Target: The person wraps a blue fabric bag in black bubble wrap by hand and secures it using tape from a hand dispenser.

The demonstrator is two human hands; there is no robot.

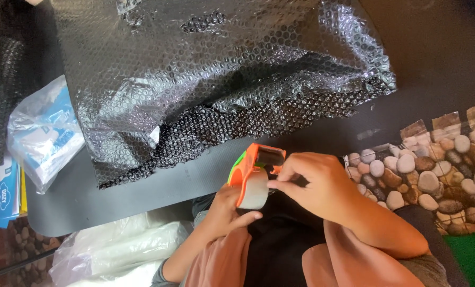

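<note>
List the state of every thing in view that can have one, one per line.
Orange plastic tape dispenser: held upright over the lap, clear roll loaded.
Left hand: gripping the dispenser from below.
Right hand: fingers pinching at the tape end.
Black bubble wrap sheet: crumpled, spread on the dark mat.
White-and-blue plastic packet: lying closed.

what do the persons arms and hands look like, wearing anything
Both hands are bare: the left hand and right hand show no gloves, rings or watch. The forearms are bare too; a grey sleeve edge shows only near the left elbow.
</note>
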